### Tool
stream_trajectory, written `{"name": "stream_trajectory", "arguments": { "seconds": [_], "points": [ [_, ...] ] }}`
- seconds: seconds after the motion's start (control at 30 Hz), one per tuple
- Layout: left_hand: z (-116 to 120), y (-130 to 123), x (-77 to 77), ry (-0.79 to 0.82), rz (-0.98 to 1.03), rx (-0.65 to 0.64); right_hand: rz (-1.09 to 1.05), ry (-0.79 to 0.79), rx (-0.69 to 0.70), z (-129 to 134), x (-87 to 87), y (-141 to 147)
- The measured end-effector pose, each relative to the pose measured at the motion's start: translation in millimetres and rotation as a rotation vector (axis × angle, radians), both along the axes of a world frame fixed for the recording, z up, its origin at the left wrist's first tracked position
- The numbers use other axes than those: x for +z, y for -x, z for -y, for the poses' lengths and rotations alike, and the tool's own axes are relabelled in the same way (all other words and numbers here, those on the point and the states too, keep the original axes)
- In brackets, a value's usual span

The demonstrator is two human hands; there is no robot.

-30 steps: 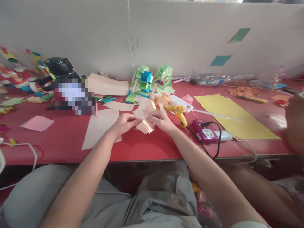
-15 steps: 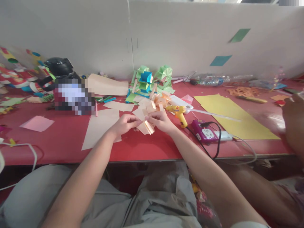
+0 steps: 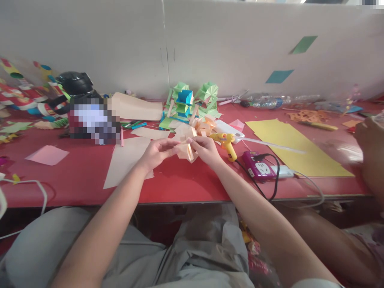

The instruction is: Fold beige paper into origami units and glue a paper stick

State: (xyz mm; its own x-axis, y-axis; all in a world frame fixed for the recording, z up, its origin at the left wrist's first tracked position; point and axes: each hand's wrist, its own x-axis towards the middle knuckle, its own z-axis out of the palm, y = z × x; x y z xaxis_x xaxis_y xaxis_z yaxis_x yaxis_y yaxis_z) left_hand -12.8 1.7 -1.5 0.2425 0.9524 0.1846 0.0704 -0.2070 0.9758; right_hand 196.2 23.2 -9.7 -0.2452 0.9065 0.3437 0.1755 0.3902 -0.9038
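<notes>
Between my two hands is a small piece of folded peach paper (image 3: pixel 186 153), its narrow pleats facing me. My left hand (image 3: pixel 157 153) pinches its left side, while the fingers of my right hand (image 3: pixel 205 150) are closed on its right edge. Some of its folds are hidden by my fingers. Just beyond lie more folded peach paper pieces (image 3: pixel 205 126). A yellow hot glue gun (image 3: pixel 228 146) rests to the right of my right hand. Under my left wrist is a flat beige sheet (image 3: pixel 123 164) on the red table (image 3: pixel 186 188).
Green and blue folded-paper models (image 3: pixel 184 98) stand at the back. A purple power strip (image 3: pixel 260 166) with cables and a large yellow sheet (image 3: pixel 294 144) lie to the right. Another person's hand (image 3: pixel 372 136) is at the right edge. A black-lidded bottle (image 3: pixel 75 84) stands left.
Both hands have shifted slightly up and away from me, and the folded peach paper has turned between my fingers, its pleats now more upright. The other person's hand has moved a little.
</notes>
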Motion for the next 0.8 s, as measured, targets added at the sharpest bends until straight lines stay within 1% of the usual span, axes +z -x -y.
{"name": "stream_trajectory", "arguments": {
  "seconds": [0.07, 0.17, 0.27, 0.33, 0.37, 0.53, 0.63, 0.8],
  "points": [
    [0, -2, -2.5, -0.029, -0.011, 0.037, 0.003, -0.018, -0.005, 0, -0.6, 1],
    [-3, -4, -7.2, -0.102, -0.034, 0.161, -0.017, -0.024, -0.021, -1, -1.5, 3],
    [-6, -3, -11.3, -0.198, -0.065, 0.306, -0.099, -0.029, -0.099, -3, -3.1, 3],
    [-8, -3, -13.1, -0.244, -0.082, 0.357, -0.109, -0.039, -0.132, -3, -4.4, 3],
    [-8, -3, -13.7, -0.263, -0.089, 0.362, -0.092, -0.039, -0.122, -3, -5.0, 3],
    [-6, -6, -15.3, -0.358, -0.144, 0.319, 0.040, -0.042, 0.046, -4, -7.7, 4],
    [-5, -7, -17.1, -0.391, -0.181, 0.291, 0.062, -0.078, 0.058, -5, -10.0, 5],
    [-6, -8, -18.4, -0.473, -0.242, 0.306, 0.052, -0.147, 0.044, -4, -16.6, 6]
  ]
}}
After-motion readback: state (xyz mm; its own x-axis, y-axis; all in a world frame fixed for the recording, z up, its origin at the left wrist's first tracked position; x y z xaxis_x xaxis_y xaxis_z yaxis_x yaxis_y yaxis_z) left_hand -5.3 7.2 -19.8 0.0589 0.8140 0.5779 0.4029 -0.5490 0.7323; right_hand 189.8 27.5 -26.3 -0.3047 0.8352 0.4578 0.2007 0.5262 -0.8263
